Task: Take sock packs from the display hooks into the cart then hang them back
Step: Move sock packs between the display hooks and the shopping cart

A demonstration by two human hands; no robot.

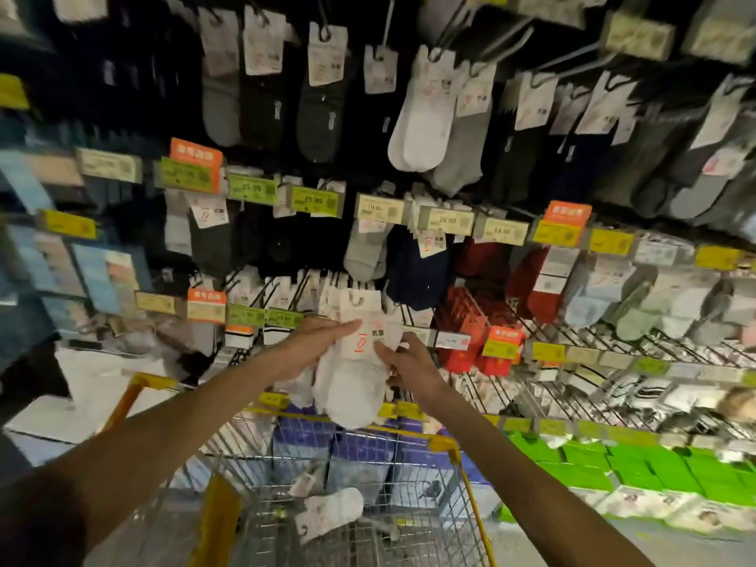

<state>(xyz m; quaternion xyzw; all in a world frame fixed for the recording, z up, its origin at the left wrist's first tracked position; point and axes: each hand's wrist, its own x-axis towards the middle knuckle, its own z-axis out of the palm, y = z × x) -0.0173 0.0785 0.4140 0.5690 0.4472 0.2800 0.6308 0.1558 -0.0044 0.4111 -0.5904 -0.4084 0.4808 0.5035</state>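
A white sock pack (356, 374) with a white card header and red logo is held up in front of the lower hooks of the display. My left hand (315, 341) lies along its left side with fingers stretched over the card. My right hand (405, 362) pinches its right edge. Below them stands the wire cart (413, 476) with yellow corners. Another white sock pack (329, 511) lies flat inside the cart. Rows of sock packs hang on display hooks (413, 255) behind my hands.
Price tags in yellow and green line the hook rails (446, 221). Red sock boxes (470, 341) sit right of my hands. Green boxes (613, 468) fill the low shelf at right, purple-blue boxes (360, 448) lie beyond the cart. A wire shelf (613, 354) juts out at right.
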